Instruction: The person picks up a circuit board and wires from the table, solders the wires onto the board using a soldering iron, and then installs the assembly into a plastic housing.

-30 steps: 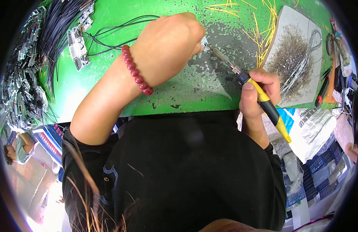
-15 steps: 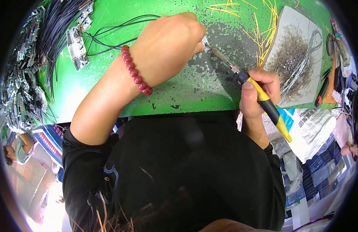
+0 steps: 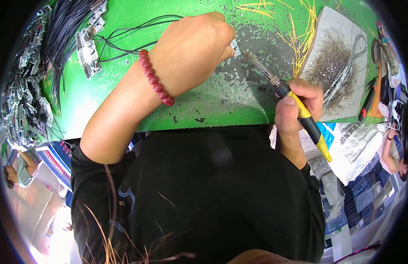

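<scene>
My right hand (image 3: pixel 299 104) grips a yellow and black soldering iron (image 3: pixel 310 128) like a pen. The iron's metal tip points up and left, a short way off a small silvery part (image 3: pixel 235 49). That part pokes out beyond the fingertips of my left hand (image 3: pixel 193 52), which is closed over the bench with the back of the hand turned up. Most of the part and the gripping fingers are hidden beneath it. Black wires (image 3: pixel 149 26) run in under the hand from the left. A dark red bead bracelet (image 3: pixel 154 80) circles the left wrist.
On the worn green bench (image 3: pixel 204 115), yellow wires (image 3: pixel 294 44) lie at the far right near a grey board (image 3: pixel 312 66) bearing dark residue and solder wire (image 3: pixel 340 83). Silvery wired parts (image 3: pixel 28 88) are heaped at left; one silvery part (image 3: pixel 88 53) lies nearer. Tools (image 3: pixel 380 88) line the right edge.
The soldering iron's tip has drawn back right and down, away from the silvery part, as my right hand shifts slightly right. My left hand has hardly moved.
</scene>
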